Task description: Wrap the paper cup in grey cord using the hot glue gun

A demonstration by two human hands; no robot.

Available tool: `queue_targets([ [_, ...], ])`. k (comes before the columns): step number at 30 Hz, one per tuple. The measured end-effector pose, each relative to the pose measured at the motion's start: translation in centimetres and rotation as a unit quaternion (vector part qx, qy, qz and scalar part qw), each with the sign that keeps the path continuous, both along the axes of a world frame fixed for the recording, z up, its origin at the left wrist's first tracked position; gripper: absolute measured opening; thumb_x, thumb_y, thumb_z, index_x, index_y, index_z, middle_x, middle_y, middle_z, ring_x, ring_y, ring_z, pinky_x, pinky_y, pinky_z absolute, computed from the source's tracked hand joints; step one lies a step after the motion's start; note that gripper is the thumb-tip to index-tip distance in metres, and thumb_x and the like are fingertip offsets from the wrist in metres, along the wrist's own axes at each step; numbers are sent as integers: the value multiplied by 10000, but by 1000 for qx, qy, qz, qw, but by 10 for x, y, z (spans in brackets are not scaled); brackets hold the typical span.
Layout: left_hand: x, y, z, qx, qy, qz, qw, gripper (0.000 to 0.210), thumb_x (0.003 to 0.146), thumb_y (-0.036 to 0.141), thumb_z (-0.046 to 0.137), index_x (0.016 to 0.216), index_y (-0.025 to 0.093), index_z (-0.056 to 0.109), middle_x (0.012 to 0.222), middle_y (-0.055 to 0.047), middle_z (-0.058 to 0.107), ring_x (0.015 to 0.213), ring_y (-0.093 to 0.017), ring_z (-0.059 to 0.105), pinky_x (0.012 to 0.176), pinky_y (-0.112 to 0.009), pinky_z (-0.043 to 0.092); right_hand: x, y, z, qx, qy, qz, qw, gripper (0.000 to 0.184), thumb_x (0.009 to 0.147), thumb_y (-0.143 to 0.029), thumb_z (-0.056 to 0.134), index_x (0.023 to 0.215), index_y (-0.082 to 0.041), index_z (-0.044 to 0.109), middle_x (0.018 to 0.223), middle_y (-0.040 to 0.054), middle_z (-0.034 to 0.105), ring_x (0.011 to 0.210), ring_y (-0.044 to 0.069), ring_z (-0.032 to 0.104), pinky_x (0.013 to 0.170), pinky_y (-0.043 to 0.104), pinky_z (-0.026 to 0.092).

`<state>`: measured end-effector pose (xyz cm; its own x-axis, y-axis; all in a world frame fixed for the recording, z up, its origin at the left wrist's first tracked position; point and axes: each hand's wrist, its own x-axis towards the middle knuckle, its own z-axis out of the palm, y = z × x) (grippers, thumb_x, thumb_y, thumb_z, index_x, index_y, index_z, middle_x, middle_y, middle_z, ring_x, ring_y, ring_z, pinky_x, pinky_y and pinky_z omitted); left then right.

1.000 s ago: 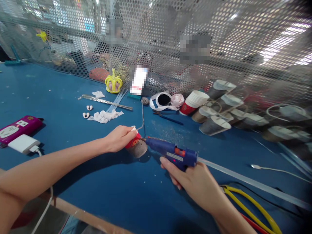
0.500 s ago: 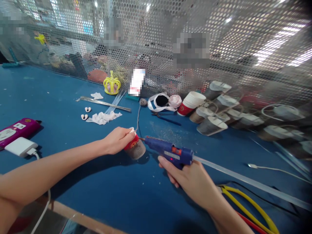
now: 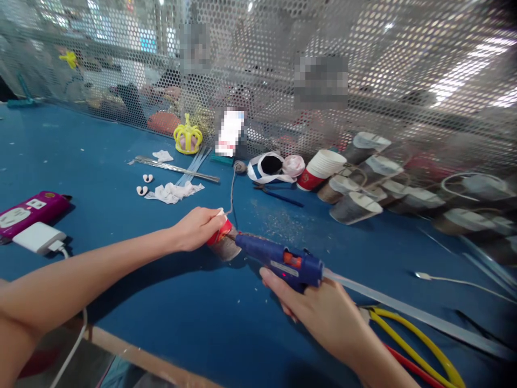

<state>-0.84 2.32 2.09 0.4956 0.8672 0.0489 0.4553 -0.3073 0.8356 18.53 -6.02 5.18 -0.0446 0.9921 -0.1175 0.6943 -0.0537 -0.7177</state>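
Note:
My left hand [image 3: 201,228] is closed around the rim end of a red paper cup [image 3: 226,247], which lies tilted just above or on the blue table. Grey-brown cord is wound over the cup's lower part, and a strand of cord [image 3: 232,191] runs back to a small ball of cord [image 3: 240,167]. In my right hand [image 3: 307,302] is a blue hot glue gun [image 3: 278,258], gripped by its handle. Its nozzle meets or nearly meets the cup's side. A long clear glue stick [image 3: 383,299] sticks out of the gun's back.
Cord-wrapped cups [image 3: 355,207] and stacked paper cups [image 3: 321,170] stand at the back right before a perforated metal screen [image 3: 258,70]. Yellow-handled cutters [image 3: 416,339] lie near my right forearm. A purple power strip [image 3: 34,213] is at left. Pliers [image 3: 278,194] lie beyond the gun.
The glue gun's nozzle has moved left, farther across the side of the cup. My left hand keeps its grip on the cup. The view has shifted slightly.

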Motion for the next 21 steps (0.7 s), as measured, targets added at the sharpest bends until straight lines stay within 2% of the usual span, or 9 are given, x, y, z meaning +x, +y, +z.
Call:
queue_targets([
  [5,1,0,0,-7,-9,14,1000,377,821,290,297,703,97,598,698,-53,622,641,-144,520,576,-224,396,-5,-3,-2,53,-7,32,998,168,673,-355,557,571,-222,548,402,-45,482,330,114,442,341,238,366],
  [10,3,0,-1,-8,12,36,999,380,820,302,290,666,97,571,688,-64,619,639,-151,518,547,-226,387,-4,-5,-14,88,6,42,995,151,682,-350,585,642,-207,552,565,-10,593,494,143,549,429,227,416],
  [14,3,-1,-1,-12,-8,28,1000,376,820,294,297,672,100,583,695,-57,624,632,-144,522,558,-225,391,-2,-3,-12,57,11,53,997,153,700,-358,557,651,-214,574,576,-2,608,487,147,550,434,238,421],
  [16,2,-1,-1,-13,-14,23,1000,371,820,288,301,690,101,594,698,-52,624,628,-140,521,566,-226,393,-1,-2,-7,43,10,55,998,163,694,-367,556,627,-220,579,502,-13,581,422,138,520,398,241,410],
  [19,2,-1,-1,-10,-12,14,1000,359,816,277,306,720,100,604,685,-40,614,620,-133,510,569,-222,389,1,-1,-2,17,3,30,999,212,667,-409,571,560,-227,554,350,-41,477,313,128,445,318,247,357],
  [21,1,0,-2,-2,-9,11,1000,359,815,282,309,726,99,605,671,-31,600,614,-129,496,562,-217,381,3,0,-1,-16,-2,-2,1000,263,663,-462,554,560,-220,541,345,-38,472,314,128,444,324,249,366],
])
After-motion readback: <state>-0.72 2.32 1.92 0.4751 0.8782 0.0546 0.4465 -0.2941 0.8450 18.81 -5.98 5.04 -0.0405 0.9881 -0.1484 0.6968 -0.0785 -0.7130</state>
